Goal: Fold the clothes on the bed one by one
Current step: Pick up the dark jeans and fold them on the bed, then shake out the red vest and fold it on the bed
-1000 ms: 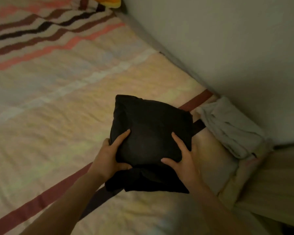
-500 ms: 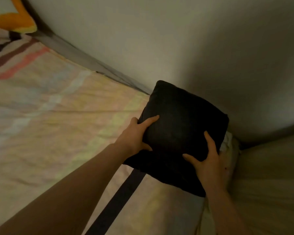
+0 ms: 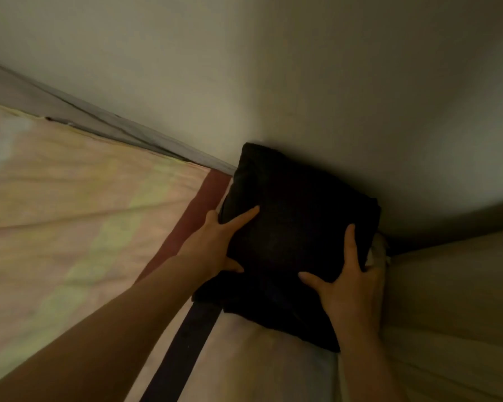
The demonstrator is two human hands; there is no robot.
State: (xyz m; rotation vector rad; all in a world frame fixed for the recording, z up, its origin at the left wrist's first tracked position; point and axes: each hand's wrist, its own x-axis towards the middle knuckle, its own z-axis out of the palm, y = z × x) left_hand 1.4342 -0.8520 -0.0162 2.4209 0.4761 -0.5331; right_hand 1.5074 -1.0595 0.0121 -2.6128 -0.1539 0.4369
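Note:
A folded black garment (image 3: 296,227) sits in the bed's corner, its far edge against the wall. My left hand (image 3: 215,245) grips its left edge, index finger stretched over the top. My right hand (image 3: 349,285) grips its right near edge, thumb and index finger spread on top, the other fingers curled round the side. A sliver of a pale folded garment (image 3: 378,250) peeks out from under the black one at the right; the rest of it is hidden.
The striped bed sheet (image 3: 70,213) spreads to the left, with a dark red band and a black band running toward me. A plain wall (image 3: 273,68) rises behind the corner. A cream padded surface (image 3: 453,300) borders the right side.
Both hands carried the black garment forward and to the right, from the open sheet into the corner, over the pale folded garment. The view followed that way.

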